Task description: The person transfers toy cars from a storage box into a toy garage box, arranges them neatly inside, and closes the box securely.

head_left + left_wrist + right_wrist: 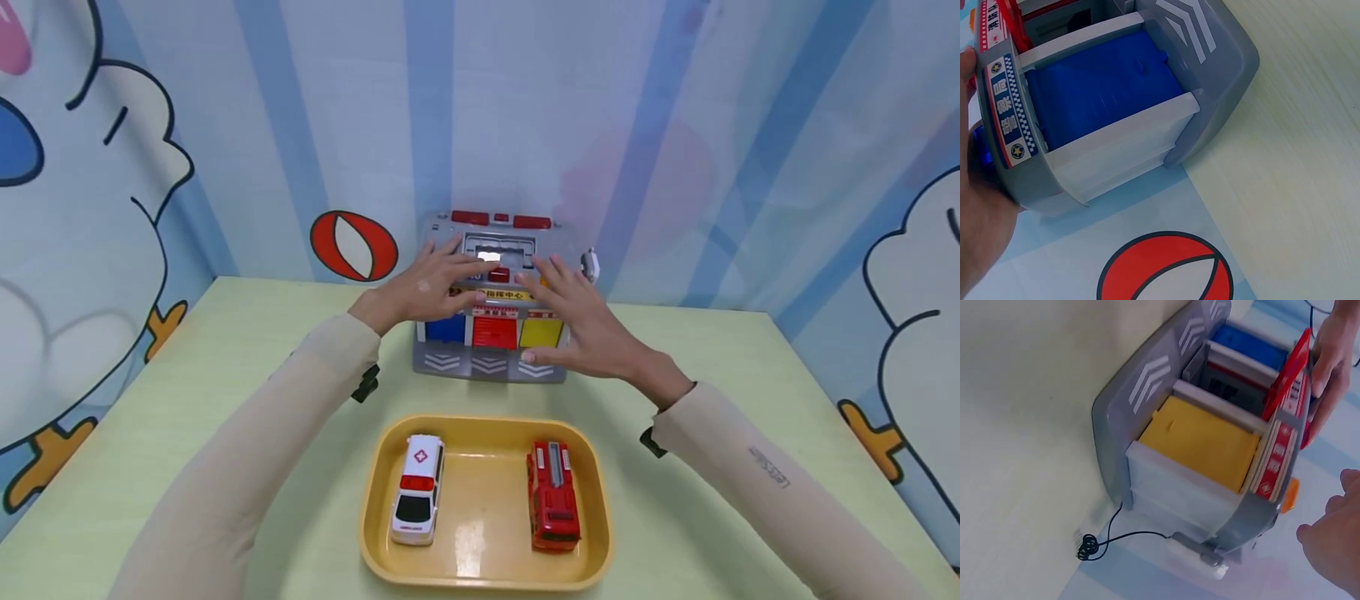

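Note:
A grey toy rescue station [490, 364] stands at the back of the table, with a blue door [1100, 87], a red door [1288, 375] and a yellow door [1200, 440]. The red door is swung up and outward; the blue and yellow ones are down. Over the station's top left, my left hand [427, 285] has its fingers stretched out, a fingertip right at the red button [498, 274]. Spread and holding nothing, my right hand [585, 327] hovers at the station's right front, near an orange button [1290, 495].
Closer to me, a yellow tray [487, 581] holds a white toy ambulance [417, 492] at left and a red toy fire truck [553, 500] at right. A white piece with a coiled black cord [1088, 545] hangs at the station's side. A printed curtain [495, 108] rises behind.

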The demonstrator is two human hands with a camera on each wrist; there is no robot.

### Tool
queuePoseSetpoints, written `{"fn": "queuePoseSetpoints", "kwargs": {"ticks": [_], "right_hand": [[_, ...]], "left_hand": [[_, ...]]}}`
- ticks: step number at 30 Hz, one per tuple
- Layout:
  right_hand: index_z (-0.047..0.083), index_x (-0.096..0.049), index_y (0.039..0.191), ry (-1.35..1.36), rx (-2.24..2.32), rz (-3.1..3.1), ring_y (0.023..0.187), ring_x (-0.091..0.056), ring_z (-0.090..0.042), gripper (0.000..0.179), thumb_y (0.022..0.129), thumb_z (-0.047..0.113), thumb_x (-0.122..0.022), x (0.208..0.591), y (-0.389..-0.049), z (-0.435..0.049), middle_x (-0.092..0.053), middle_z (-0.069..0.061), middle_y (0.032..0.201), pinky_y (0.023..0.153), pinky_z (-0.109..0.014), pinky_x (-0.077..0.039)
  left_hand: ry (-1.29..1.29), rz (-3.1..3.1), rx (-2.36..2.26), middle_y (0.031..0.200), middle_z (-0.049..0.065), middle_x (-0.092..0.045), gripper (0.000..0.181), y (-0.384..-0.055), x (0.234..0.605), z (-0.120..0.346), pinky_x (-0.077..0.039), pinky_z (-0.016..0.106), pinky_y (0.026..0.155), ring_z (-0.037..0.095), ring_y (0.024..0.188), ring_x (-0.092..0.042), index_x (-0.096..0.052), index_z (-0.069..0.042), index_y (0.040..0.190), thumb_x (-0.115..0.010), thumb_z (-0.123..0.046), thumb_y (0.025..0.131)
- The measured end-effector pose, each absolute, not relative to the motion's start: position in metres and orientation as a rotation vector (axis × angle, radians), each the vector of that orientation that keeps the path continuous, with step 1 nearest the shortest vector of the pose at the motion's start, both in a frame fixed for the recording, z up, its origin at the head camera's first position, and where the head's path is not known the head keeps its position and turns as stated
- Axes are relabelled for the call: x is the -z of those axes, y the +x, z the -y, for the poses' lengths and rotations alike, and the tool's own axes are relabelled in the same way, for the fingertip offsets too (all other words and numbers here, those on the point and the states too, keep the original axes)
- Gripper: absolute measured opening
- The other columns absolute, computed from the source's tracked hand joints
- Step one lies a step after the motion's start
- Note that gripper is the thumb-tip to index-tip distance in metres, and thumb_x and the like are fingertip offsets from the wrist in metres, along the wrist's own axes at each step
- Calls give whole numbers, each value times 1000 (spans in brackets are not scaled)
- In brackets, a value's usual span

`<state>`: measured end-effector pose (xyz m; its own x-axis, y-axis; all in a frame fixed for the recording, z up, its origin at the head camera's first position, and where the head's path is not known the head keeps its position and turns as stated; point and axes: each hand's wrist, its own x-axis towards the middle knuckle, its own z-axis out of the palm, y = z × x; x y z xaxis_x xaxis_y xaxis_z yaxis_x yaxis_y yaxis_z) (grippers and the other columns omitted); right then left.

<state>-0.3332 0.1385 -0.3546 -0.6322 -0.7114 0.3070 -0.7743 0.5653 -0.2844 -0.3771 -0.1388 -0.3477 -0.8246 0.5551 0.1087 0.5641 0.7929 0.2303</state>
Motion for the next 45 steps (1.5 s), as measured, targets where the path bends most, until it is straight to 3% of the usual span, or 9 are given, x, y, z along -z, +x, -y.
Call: {"fn": "queuePoseSetpoints", "kwargs": {"ticks": [11,18,28,38,45], "right_hand": [[28,-25,160,1485,-538,2675,157,0,-35,92,85,59,-69,358,-285,-137,-8,-5,170,120,-70,-6],[32,-26,159,1637,-567,2774,157,-6,-32,93,83,59,-72,363,-255,-140,-13,1,170,119,-68,-18],[43,-26,156,1769,-551,2975,158,-4,-27,92,80,60,-74,368,-220,-138,-11,11,169,121,-66,-14],[49,-25,154,1853,-551,3053,157,-12,-26,89,80,59,-74,375,-205,-147,-15,7,169,121,-65,-19],[42,-32,155,1883,-481,3049,156,-18,-30,87,80,61,-72,377,-200,-149,-21,4,168,118,-67,-24]], "left_hand": [[-915,2924,393,157,8,-45,57,-376,350,138,-1,65,122,39,156,-7,-40,-31,154,-52,-46,100],[-921,2910,395,157,8,-45,58,-376,352,138,-2,64,123,39,156,-8,-41,-28,154,-53,-45,100],[-912,2918,415,158,6,-43,58,-377,351,136,1,62,124,37,157,-5,-41,-31,154,-53,-48,100],[-925,2912,413,158,7,-43,57,-376,349,135,0,63,124,37,157,-6,-41,-30,153,-52,-46,100],[-920,2910,424,158,8,-44,57,-375,349,137,0,63,124,38,156,-6,-41,-29,153,-52,-46,100]]}}
